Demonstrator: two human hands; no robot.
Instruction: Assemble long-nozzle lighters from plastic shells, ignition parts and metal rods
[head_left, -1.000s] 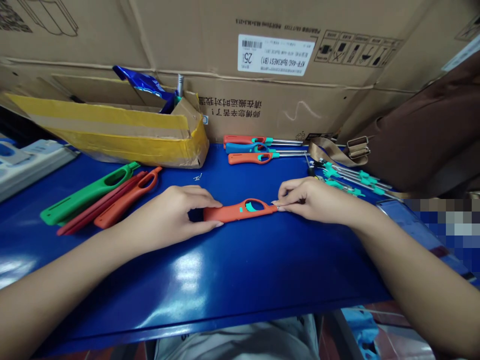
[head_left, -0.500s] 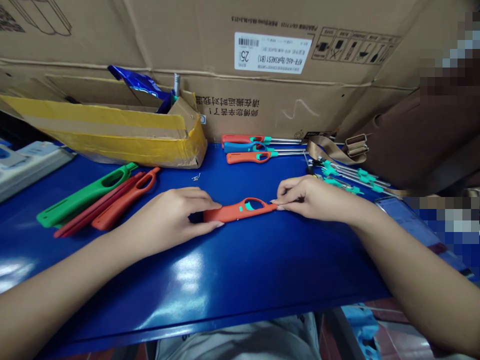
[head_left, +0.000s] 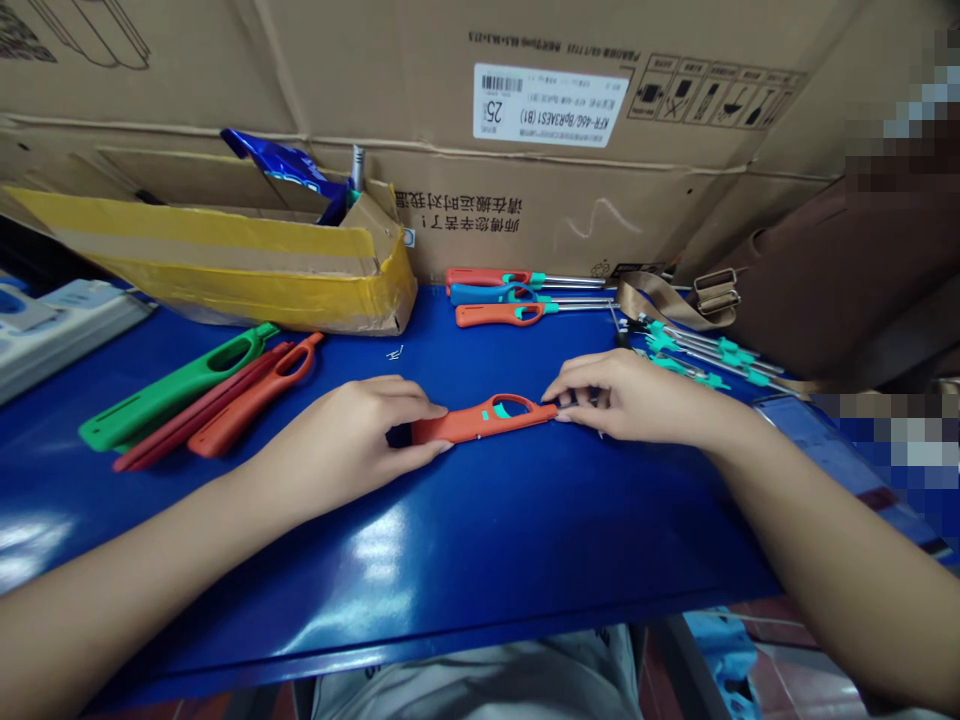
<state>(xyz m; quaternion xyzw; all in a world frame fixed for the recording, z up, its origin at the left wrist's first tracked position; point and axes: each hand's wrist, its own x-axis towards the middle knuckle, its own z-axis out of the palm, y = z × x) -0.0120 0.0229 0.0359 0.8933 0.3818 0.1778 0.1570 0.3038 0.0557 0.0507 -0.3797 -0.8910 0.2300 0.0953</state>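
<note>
On the blue table lies an orange gas lighter handle [head_left: 461,424] with a finger-hole and a small turquoise trigger. My left hand [head_left: 371,425] grips its wide left end between thumb and fingers. At its narrow right tip my right hand [head_left: 615,395] is closed in a pinch. Something thin and dark shows between these fingers, too small to name. No metal tube is seen on this handle. To the left of my left hand lie a green handle [head_left: 161,400], a dark red handle part [head_left: 199,412] and another orange handle [head_left: 244,408].
Lighters with metal tubes [head_left: 499,315] lie at the back. Metal tubes with turquoise ends [head_left: 697,355], a tan strap [head_left: 652,300] and a phone [head_left: 825,440] are on the right. Tiny pins [head_left: 394,353] lie before a yellow-taped box [head_left: 300,290]. A large carton [head_left: 337,90] stands behind.
My right hand's fingers have shifted slightly at the handle's tip, and a thin dark piece now shows between them. The left hand keeps its grip.
</note>
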